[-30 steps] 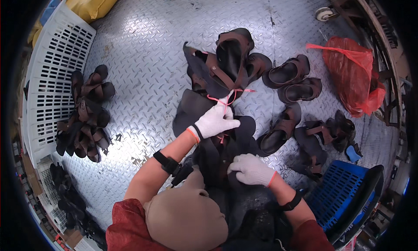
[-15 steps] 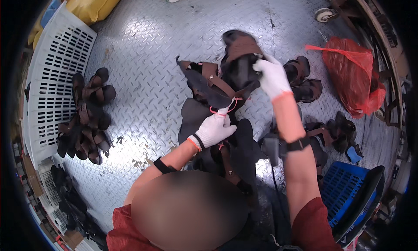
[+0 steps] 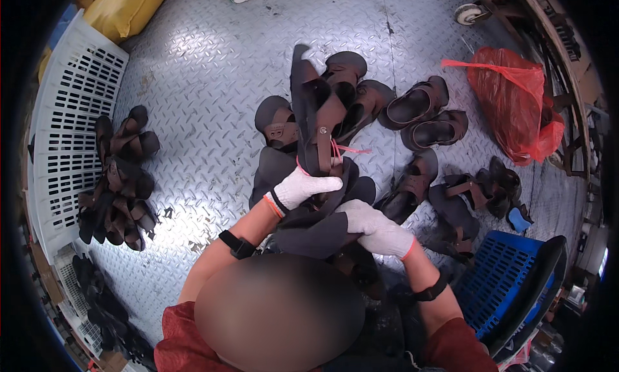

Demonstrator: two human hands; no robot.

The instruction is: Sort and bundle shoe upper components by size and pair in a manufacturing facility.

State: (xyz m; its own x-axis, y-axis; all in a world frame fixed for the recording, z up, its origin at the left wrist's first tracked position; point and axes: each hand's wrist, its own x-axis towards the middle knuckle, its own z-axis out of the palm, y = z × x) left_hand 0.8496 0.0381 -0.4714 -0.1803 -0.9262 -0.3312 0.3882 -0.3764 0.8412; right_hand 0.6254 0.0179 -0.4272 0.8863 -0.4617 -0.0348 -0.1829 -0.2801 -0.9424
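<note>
Gripping dark sandals (image 3: 329,115), the left hand (image 3: 302,187) and right hand (image 3: 376,228) held soles (image 3: 313,238) that seemed light, bendy and best grasped mid-length.

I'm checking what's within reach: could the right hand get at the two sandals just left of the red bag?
Probably yes, once free: the right hand seems to grip a dark sole. The two sandals lie uncovered on the metal floor, with only a single low sandal roughly between.
</note>
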